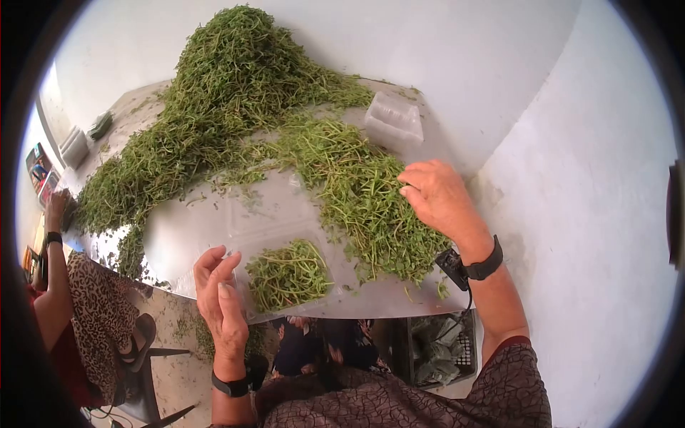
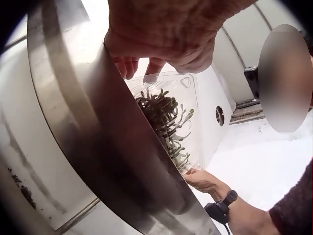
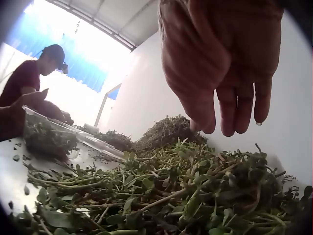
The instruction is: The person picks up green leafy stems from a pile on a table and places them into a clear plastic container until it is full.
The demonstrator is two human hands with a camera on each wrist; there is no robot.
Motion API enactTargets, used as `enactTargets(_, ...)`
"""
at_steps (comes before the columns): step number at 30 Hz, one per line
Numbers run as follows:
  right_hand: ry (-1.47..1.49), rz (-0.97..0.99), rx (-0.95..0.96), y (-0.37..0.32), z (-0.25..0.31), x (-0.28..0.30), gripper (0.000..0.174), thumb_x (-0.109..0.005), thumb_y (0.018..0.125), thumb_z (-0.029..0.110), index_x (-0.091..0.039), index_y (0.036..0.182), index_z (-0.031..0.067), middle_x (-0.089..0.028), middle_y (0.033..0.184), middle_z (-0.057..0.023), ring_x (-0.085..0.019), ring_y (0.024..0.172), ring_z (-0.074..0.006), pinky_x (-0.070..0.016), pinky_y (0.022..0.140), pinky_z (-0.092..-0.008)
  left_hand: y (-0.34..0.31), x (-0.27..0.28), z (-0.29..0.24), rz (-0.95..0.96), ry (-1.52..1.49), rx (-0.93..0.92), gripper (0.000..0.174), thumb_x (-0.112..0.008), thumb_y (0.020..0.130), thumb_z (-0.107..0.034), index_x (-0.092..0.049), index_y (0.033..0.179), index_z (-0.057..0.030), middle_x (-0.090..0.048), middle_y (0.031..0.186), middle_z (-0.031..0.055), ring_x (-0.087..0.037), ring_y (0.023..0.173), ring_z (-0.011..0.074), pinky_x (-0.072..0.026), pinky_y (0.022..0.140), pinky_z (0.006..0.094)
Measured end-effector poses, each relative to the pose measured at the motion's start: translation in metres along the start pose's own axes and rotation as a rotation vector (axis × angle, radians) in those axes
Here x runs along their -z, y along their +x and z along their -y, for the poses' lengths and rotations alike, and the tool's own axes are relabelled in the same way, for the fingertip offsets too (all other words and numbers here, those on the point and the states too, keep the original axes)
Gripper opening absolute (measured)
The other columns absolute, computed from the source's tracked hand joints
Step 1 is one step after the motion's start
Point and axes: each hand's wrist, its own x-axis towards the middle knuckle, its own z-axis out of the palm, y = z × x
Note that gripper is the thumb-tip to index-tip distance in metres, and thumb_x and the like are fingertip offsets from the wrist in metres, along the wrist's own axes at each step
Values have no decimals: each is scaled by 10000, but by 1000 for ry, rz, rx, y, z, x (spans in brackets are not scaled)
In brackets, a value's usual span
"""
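Note:
A clear plastic box (image 1: 289, 308) with a hinged lid (image 1: 271, 203) lies at the table's near edge, lid folded back, partly filled with leafy green stems (image 1: 287, 274). My left hand (image 1: 221, 296) is at the box's left side, its fingers loosely bent beside the wall. Over the near heap of green sprigs (image 1: 378, 221), my right hand (image 1: 439, 196) hovers with nothing in it. In the right wrist view, the fingers (image 3: 227, 115) of that hand hang down above the sprigs.
A tall mound of the same greens (image 1: 235, 71) fills the table's back. A stack of clear boxes (image 1: 394, 118) stands back right. Another person's arm (image 1: 53, 250) reaches in at the left. A black crate (image 1: 464, 353) with bagged items sits below the table edge, near the white wall (image 1: 585, 214).

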Motion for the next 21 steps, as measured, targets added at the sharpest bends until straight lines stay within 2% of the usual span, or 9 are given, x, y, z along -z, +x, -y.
enactTargets(1, 2, 1, 2, 2, 1, 0, 128, -676, 798, 59, -707, 917, 25, -683, 932, -100, -601, 925, -328, -481, 831, -436, -1, -1, 3, -1, 2, 1, 510, -407, 1001, -414, -680, 1153, -11, -520, 1255, 161, -526, 1079, 259, -436, 894, 352)
enactTargets(3, -14, 20, 15, 7, 4, 0, 176, -656, 809, 55, -698, 972, 6, -694, 1037, -158, -619, 970, -355, -496, 858, -434, -3, -4, 9, -8, -13, 17, 499, -310, 1056, -367, -687, 1163, -58, -530, 1244, 94, -498, 978, 169, -417, 862, 301)
enactTargets(6, -8, -41, 99, 13, 5, -9, 198, -639, 809, 32, -699, 997, 17, -680, 1083, -164, -614, 1002, -351, -493, 866, -442, 0, -7, 8, -4, -45, 28, 495, -295, 1066, -346, -704, 1136, -76, -534, 1194, 57, -458, 898, 130, -393, 809, 260)
enactTargets(7, -6, -40, 100, 15, 4, -13, 198, -639, 809, 32, -699, 997, 17, -680, 1083, -164, -614, 1002, -351, -493, 866, -442, 0, -7, 9, -5, -43, 30, 495, -295, 1066, -346, -704, 1136, -76, -534, 1194, 57, -458, 898, 130, -393, 809, 260)
enactTargets(9, -14, -70, 164, 18, 2, -25, 170, -626, 807, 1, -705, 954, 32, -657, 1059, -134, -582, 1032, -303, -462, 888, -419, -1, -5, 11, 43, -109, 62, 541, -289, 1057, -401, -683, 1164, -45, -524, 1139, 97, -468, 850, 152, -409, 731, 277)
enactTargets(12, -102, -67, 192, 22, -1, -37, 185, -607, 794, -26, -711, 935, 33, -654, 1067, -153, -573, 1045, -307, -456, 889, -420, -2, -4, 14, 53, -92, 92, 550, -284, 1058, -410, -683, 1160, -46, -529, 1082, 84, -449, 781, 133, -389, 664, 260)
enactTargets(21, -195, 5, 169, 30, -9, -59, 157, -604, 771, -52, -726, 834, 25, -655, 1067, -165, -571, 1023, -310, -450, 897, -416, 0, -5, 12, 52, -71, 69, 508, -287, 1053, -331, -688, 1139, -32, -556, 1042, 92, -457, 737, 136, -385, 635, 268)
